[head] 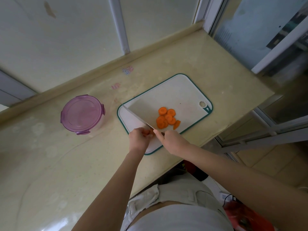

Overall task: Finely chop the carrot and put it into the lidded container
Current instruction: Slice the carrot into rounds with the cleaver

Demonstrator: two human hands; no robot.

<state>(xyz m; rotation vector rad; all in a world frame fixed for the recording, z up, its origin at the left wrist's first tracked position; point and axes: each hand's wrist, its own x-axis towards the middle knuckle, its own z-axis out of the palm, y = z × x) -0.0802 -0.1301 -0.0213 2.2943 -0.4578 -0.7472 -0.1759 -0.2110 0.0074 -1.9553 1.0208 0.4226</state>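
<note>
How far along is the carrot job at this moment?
Done: round carrot slices lie piled on the cutting board. In hand: the left hand holds the carrot stub while the right hand grips the knife. Left: the slices are coarse rounds, not finely chopped, and the container is lidded, off the board.

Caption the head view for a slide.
The left hand holds a carrot stub, the right hand cuts with a knife; slices lie on the board, container closed.

The cutting board (175, 94) lies on the countertop (50, 155), with the lidded container (82, 112) apart to its left; carrot slices (166, 119) are heaped mid-board; the knife (136, 117) crosses the board left of them; at the near edge, the left hand (140, 137) holds the carrot (150, 131) and the right hand (171, 140) holds the knife.
</note>
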